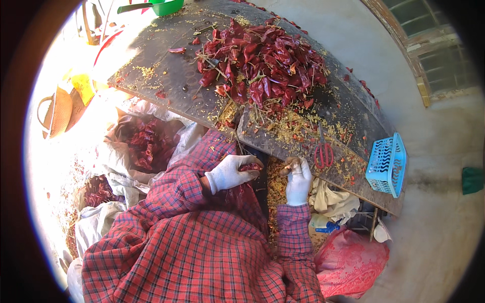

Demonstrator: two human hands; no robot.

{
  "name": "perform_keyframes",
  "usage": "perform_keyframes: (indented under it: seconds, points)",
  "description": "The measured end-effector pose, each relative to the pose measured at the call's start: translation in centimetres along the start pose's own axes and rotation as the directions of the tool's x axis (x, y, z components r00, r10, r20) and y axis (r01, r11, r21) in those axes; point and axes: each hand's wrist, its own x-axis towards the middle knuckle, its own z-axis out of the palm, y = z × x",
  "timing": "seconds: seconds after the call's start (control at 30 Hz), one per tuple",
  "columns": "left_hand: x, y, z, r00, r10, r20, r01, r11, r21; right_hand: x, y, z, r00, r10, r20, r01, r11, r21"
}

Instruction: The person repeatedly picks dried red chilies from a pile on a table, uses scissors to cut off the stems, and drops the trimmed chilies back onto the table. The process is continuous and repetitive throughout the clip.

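My left hand, in a white work glove with a stained palm side, is curled around a dried red chili pepper just off the table's near edge. To its right, my gloved right hand has its thumb and fingertips pinched on a small pale piece, too small to name surely. Red-handled scissors lie on the dark tabletop beside that hand, blades pointing away. Beyond both hands rises a heap of dried red chili peppers, with loose yellow seeds scattered in front.
Sacks of dried peppers stand open at the left. A light-blue plastic basket sits at the table's right end, near a wall. A green basin is at the far left. A pink patterned cloth lies low right.
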Motion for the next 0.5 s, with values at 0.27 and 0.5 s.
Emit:
perform_keyframes:
  seconds: [0.27, 0.5]
  points:
    - [0.2, -1.1, -1.2, 0.989, -0.149, -0.007, 0.128, 0.875, -0.468, 2.6, -2.3, -4.6, 0.891, 0.323, 0.32, 0.288, 0.143, -0.947]
    - [0.1, -2.0, -1.6, 0.99, -0.141, -0.031, 0.119, 0.92, -0.374, 16.1, -1.3, 2.5, 0.92, -0.39, 0.034, 0.19, 0.366, -0.911]
